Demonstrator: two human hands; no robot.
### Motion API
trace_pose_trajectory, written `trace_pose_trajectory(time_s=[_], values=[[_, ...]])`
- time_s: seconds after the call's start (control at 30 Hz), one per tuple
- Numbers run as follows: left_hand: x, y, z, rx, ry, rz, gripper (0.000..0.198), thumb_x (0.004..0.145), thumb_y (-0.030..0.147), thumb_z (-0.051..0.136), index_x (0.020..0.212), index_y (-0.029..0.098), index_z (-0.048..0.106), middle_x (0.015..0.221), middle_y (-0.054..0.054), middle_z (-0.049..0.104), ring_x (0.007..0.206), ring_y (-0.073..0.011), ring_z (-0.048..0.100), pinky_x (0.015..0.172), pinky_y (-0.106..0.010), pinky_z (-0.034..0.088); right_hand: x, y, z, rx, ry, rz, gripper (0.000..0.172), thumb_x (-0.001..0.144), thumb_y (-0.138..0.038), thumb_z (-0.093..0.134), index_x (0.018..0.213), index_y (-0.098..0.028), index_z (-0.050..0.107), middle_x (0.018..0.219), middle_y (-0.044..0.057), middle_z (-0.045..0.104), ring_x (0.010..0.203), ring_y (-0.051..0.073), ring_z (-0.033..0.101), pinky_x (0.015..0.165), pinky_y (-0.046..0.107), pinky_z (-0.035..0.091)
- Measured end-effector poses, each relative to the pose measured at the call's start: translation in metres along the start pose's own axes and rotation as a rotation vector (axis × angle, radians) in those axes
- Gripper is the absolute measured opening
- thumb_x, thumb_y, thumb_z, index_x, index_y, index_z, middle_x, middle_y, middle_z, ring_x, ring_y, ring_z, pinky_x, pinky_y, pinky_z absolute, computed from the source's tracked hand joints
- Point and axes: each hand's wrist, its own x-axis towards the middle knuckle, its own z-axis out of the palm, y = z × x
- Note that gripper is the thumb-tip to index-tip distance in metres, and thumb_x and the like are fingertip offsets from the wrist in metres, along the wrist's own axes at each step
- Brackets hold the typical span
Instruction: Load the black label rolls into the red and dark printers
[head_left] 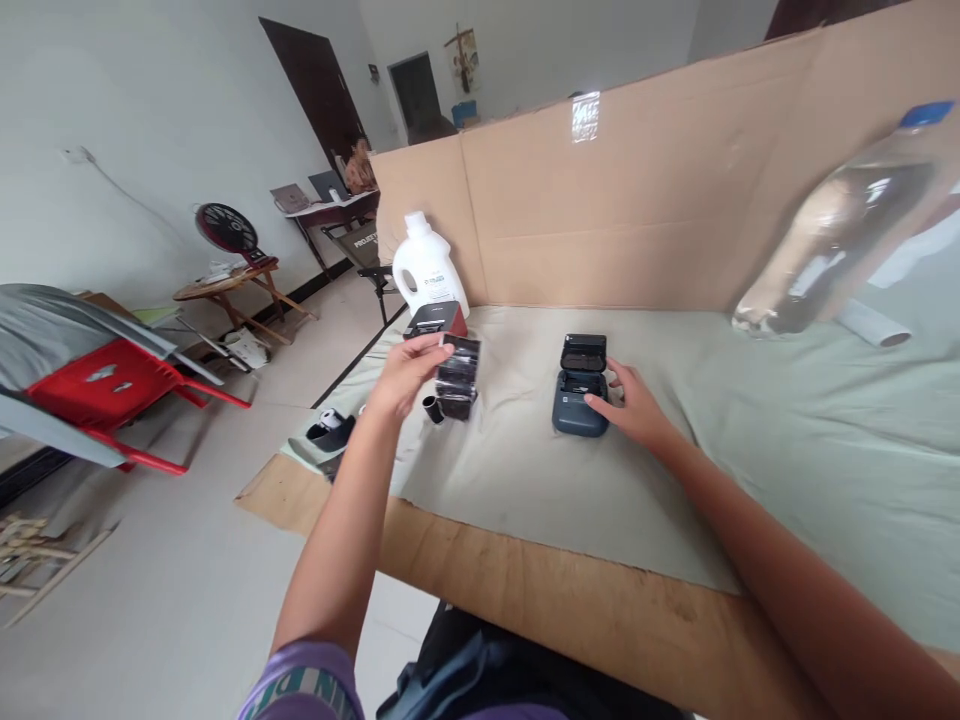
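Note:
My left hand [411, 372] pinches a glossy black film strip [459, 375] by its upper left edge and holds it above the cloth; the strip is slightly blurred. A small dark blue label printer [580, 405] sits on the cloth with its lid [584, 352] flipped up. My right hand [632, 400] grips the printer's right side, thumb at the front and fingers by the lid hinge. Close behind the strip is a red and black box-shaped device [442, 318]. Below my left hand lies a small black roll [433, 409].
A white jug [431, 265] stands behind the red device. At the table's left edge sits a black holder with a white roll [330, 428]. A large water bottle [840, 225] leans against the cardboard wall [622, 220] at right, near a white tube [874, 324].

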Motion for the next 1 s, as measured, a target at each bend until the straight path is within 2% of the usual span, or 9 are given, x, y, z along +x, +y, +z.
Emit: trace_pose_trajectory(time_s=[0.1, 0.17, 0.23, 0.3, 0.47, 0.57, 0.7, 0.9, 1.0], values=[[0.005, -0.019, 0.08, -0.212, -0.15, -0.104, 0.052, 0.059, 0.04, 0.091, 0.102, 0.015, 0.077, 0.096, -0.007, 0.077, 0.087, -0.0183, 0.07, 0.083, -0.03, 0.055, 0.005, -0.014, -0.013, 0.013, 0.046, -0.044, 0.048, 0.088, -0.048, 0.058, 0.13, -0.025, 0.06, 0.128, 0.012, 0.061, 0.107, 0.026, 0.062, 0.083, 0.039, 0.053], [0.01, -0.036, 0.128, -0.284, -0.223, -0.193, 0.05, 0.055, 0.038, 0.093, 0.096, 0.014, 0.077, 0.092, -0.006, 0.076, 0.083, -0.0168, 0.07, 0.082, -0.029, 0.055, 0.009, -0.017, -0.018, 0.029, 0.079, -0.061, 0.038, 0.089, -0.043, 0.058, 0.121, -0.024, 0.066, 0.12, 0.01, 0.065, 0.099, 0.023, 0.064, 0.077, 0.036, 0.052], [0.016, -0.05, 0.162, -0.335, -0.292, -0.245, 0.048, 0.053, 0.036, 0.094, 0.091, 0.013, 0.077, 0.09, -0.007, 0.076, 0.082, -0.0163, 0.07, 0.082, -0.03, 0.055, 0.013, -0.015, -0.02, 0.05, 0.102, -0.067, 0.035, 0.088, -0.04, 0.058, 0.118, -0.023, 0.067, 0.117, 0.009, 0.067, 0.094, 0.021, 0.065, 0.073, 0.034, 0.051], [0.023, -0.06, 0.18, -0.333, -0.337, -0.251, 0.047, 0.053, 0.035, 0.094, 0.09, 0.013, 0.077, 0.091, -0.007, 0.075, 0.082, -0.0162, 0.07, 0.082, -0.03, 0.055, 0.016, -0.009, -0.019, 0.071, 0.093, -0.05, 0.034, 0.088, -0.038, 0.058, 0.117, -0.023, 0.068, 0.118, 0.008, 0.068, 0.092, 0.02, 0.065, 0.072, 0.033, 0.051], [0.037, -0.078, 0.184, -0.234, -0.358, -0.117, 0.047, 0.055, 0.036, 0.091, 0.094, 0.014, 0.079, 0.093, -0.006, 0.076, 0.078, -0.0159, 0.067, 0.081, -0.033, 0.054, 0.018, 0.002, -0.012, 0.108, 0.023, 0.053, 0.036, 0.085, -0.033, 0.061, 0.119, -0.024, 0.07, 0.112, 0.005, 0.074, 0.095, 0.021, 0.066, 0.075, 0.033, 0.05], [0.04, -0.09, 0.183, -0.18, -0.349, -0.018, 0.046, 0.053, 0.034, 0.092, 0.092, 0.014, 0.08, 0.091, -0.006, 0.076, 0.083, -0.0184, 0.066, 0.087, -0.035, 0.051, 0.019, 0.003, -0.006, 0.095, 0.01, 0.047, 0.037, 0.084, -0.033, 0.064, 0.12, -0.023, 0.07, 0.115, 0.006, 0.074, 0.098, 0.022, 0.064, 0.081, 0.035, 0.05], [0.043, -0.1, 0.185, -0.103, -0.348, 0.057, 0.039, 0.062, 0.036, 0.087, 0.095, 0.016, 0.08, 0.095, -0.006, 0.075, 0.09, -0.0205, 0.065, 0.091, -0.036, 0.05, 0.022, -0.001, -0.002, -0.013, 0.01, 0.018, 0.033, 0.084, -0.028, 0.064, 0.116, -0.022, 0.072, 0.111, 0.006, 0.074, 0.095, 0.023, 0.062, 0.084, 0.036, 0.049], [0.044, -0.108, 0.184, 0.121, -0.263, 0.134, 0.029, 0.069, 0.023, 0.084, 0.098, 0.02, 0.081, 0.096, -0.005, 0.066, 0.086, -0.0159, 0.061, 0.089, -0.03, 0.049, 0.027, -0.018, -0.01, -0.254, -0.09, -0.098, 0.029, 0.089, -0.017, 0.056, 0.113, -0.02, 0.073, 0.109, 0.009, 0.073, 0.103, 0.025, 0.058, 0.094, 0.039, 0.043], [0.043, -0.112, 0.183, 0.153, -0.26, 0.117, 0.036, 0.071, 0.022, 0.082, 0.107, 0.02, 0.079, 0.095, -0.004, 0.063, 0.073, -0.0118, 0.056, 0.079, -0.028, 0.05, 0.035, -0.025, -0.012, -0.35, -0.159, -0.051, 0.029, 0.088, -0.015, 0.057, 0.112, -0.02, 0.073, 0.112, 0.009, 0.073, 0.107, 0.026, 0.056, 0.095, 0.04, 0.041]])
